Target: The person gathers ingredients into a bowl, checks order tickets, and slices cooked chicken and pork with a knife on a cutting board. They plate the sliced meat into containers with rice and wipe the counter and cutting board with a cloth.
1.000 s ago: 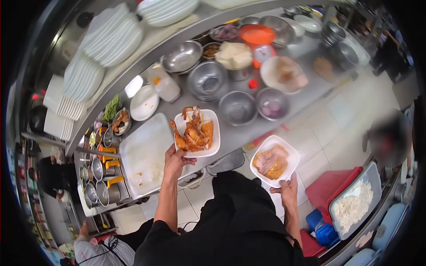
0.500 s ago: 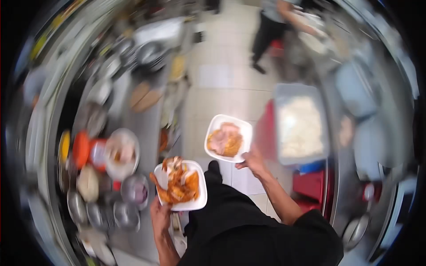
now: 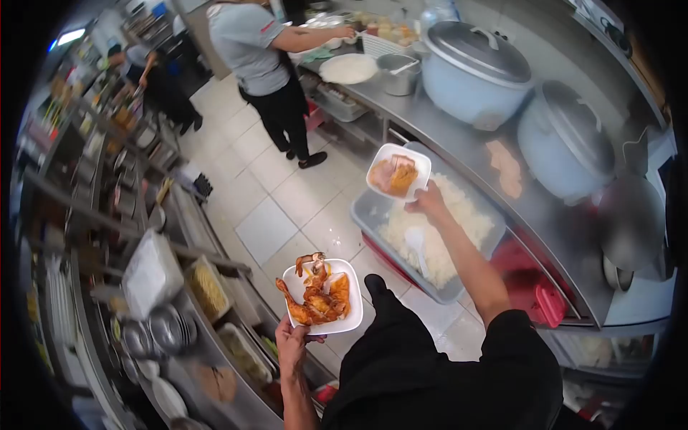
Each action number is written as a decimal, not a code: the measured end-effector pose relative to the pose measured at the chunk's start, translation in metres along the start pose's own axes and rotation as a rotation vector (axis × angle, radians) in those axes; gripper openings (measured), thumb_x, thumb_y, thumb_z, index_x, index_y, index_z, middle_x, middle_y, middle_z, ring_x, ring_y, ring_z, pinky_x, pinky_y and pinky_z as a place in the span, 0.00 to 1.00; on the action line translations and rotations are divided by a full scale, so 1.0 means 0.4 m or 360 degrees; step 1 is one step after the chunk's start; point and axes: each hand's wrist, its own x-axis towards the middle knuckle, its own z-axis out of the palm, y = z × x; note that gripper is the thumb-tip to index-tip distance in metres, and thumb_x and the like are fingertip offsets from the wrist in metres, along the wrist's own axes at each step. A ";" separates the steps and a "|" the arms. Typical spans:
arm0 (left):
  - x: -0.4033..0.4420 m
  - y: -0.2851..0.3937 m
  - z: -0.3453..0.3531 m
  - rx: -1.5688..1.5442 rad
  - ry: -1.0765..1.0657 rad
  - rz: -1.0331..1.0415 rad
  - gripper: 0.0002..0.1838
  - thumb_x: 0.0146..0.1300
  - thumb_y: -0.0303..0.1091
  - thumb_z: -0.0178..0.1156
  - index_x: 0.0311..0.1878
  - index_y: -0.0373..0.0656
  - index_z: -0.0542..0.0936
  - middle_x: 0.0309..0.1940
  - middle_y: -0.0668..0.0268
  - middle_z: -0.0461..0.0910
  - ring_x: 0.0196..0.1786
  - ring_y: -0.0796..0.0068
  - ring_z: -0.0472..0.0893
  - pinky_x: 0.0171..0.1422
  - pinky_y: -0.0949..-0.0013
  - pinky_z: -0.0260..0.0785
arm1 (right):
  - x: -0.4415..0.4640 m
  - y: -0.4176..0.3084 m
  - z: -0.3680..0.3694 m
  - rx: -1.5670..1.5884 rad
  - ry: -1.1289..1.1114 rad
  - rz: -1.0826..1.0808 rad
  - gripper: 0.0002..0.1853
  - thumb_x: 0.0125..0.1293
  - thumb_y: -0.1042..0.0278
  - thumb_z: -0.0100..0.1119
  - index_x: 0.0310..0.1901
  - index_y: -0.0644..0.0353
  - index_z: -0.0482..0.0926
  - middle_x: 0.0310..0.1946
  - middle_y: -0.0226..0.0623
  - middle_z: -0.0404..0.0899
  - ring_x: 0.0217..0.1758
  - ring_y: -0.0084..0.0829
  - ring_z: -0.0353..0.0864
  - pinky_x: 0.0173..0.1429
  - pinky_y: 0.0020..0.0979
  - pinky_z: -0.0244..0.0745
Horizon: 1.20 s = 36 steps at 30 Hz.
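My left hand (image 3: 292,347) grips the near left corner of a white square bowl (image 3: 351,324). Pieces of browned roast chicken (image 3: 319,297) lie in it, one bony end rising over the far rim. Out in front on the right, my right hand (image 3: 431,204) is closed on the near edge of a second white bowl (image 3: 378,158), which holds sliced pale meat and orange-brown food (image 3: 395,177). This bowl is above the far end of a large grey tub (image 3: 459,292) of white rice (image 3: 455,240). A white scoop (image 3: 417,247) rests on the rice.
A steel counter (image 3: 459,154) on the right carries two large lidded rice cookers (image 3: 469,82) and a metal pot (image 3: 398,75). A co-worker in a grey shirt (image 3: 247,50) stands ahead at it; another person (image 3: 158,79) is farther left. Left, another counter holds metal bowls (image 3: 168,330).
My view has swung right, toward the rice tub and the rice cookers. Both bowls have come along in my hands, and the right one is now over the tub's far end.
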 end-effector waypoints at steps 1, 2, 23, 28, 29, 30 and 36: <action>0.008 -0.016 -0.020 0.0000 -0.0036 0.0006 0.21 0.51 0.22 0.47 0.51 0.27 0.73 0.33 0.51 0.83 0.26 0.62 0.84 0.27 0.66 0.81 | 0.012 0.013 -0.005 0.0035 0.0084 -0.0058 0.20 0.62 0.80 0.42 0.57 0.72 0.62 0.34 0.53 0.80 0.24 0.37 0.84 0.26 0.34 0.85; 0.018 -0.020 -0.031 0.0002 -0.0067 0.0016 0.21 0.51 0.22 0.47 0.51 0.27 0.73 0.33 0.51 0.83 0.26 0.62 0.85 0.27 0.66 0.81 | 0.026 0.021 -0.010 0.0029 0.0174 -0.0088 0.20 0.62 0.80 0.42 0.56 0.72 0.62 0.35 0.53 0.80 0.24 0.37 0.84 0.26 0.34 0.85; 0.170 -0.067 -0.179 0.0417 -0.0892 -0.0172 0.19 0.54 0.20 0.47 0.50 0.26 0.73 0.34 0.49 0.83 0.26 0.60 0.84 0.27 0.64 0.80 | -0.302 0.310 0.090 0.0294 0.0754 0.0074 0.36 0.72 0.48 0.56 0.68 0.66 0.56 0.42 0.51 0.82 0.34 0.39 0.86 0.33 0.34 0.84; 0.229 -0.091 -0.177 0.0513 -0.1214 -0.0292 0.18 0.53 0.18 0.48 0.49 0.26 0.73 0.33 0.49 0.83 0.25 0.61 0.84 0.26 0.66 0.80 | -0.533 0.352 0.221 0.0258 0.0073 0.0499 0.43 0.71 0.29 0.42 0.71 0.62 0.64 0.51 0.44 0.82 0.56 0.33 0.79 0.60 0.36 0.73; 0.246 -0.089 -0.164 0.0532 -0.1309 -0.0319 0.17 0.53 0.18 0.48 0.48 0.26 0.73 0.32 0.49 0.83 0.25 0.61 0.84 0.26 0.66 0.80 | -0.545 0.366 0.232 0.0469 -0.0007 0.0453 0.42 0.71 0.29 0.40 0.69 0.62 0.66 0.52 0.45 0.81 0.59 0.32 0.76 0.64 0.35 0.70; 0.258 -0.088 -0.148 0.0577 -0.1369 -0.0349 0.17 0.54 0.18 0.48 0.48 0.26 0.73 0.32 0.49 0.83 0.25 0.61 0.84 0.26 0.66 0.80 | -0.557 0.369 0.231 0.0672 -0.0094 0.0393 0.43 0.71 0.28 0.39 0.68 0.62 0.68 0.53 0.45 0.81 0.62 0.31 0.74 0.67 0.35 0.67; 0.272 -0.112 -0.066 0.0643 -0.1642 -0.0515 0.14 0.58 0.20 0.48 0.47 0.26 0.72 0.30 0.48 0.82 0.23 0.62 0.84 0.25 0.67 0.80 | -0.758 0.230 0.203 0.0051 0.0503 -0.0103 0.33 0.74 0.37 0.45 0.51 0.65 0.83 0.47 0.42 0.84 0.54 0.33 0.81 0.64 0.33 0.71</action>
